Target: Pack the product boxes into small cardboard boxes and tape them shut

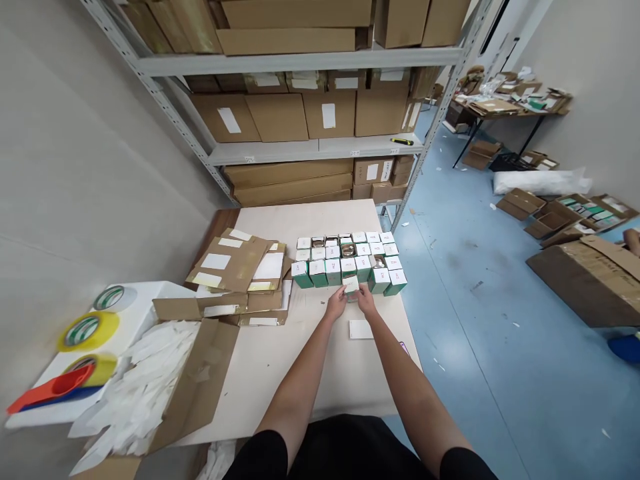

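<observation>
Between my two hands is a small white box (351, 285), in front of the near row of boxes. My left hand (337, 303) grips its left side with closed fingers. On its right side, the fingers of my right hand (366, 300) close on the same box. Just beyond stand several rows of small green-and-white boxes (333, 272); a few have open tops with brownish contents showing. A flat white box or card (361, 329) lies on the table by my right forearm.
Flattened cardboard (233, 260) is stacked at the left of the table (310, 373). Nearer stands an open carton (210, 373) of white paper strips, beside tape rolls (89, 331) and a red tape dispenser (60, 387). A metal shelf (310, 148) with cartons rises behind.
</observation>
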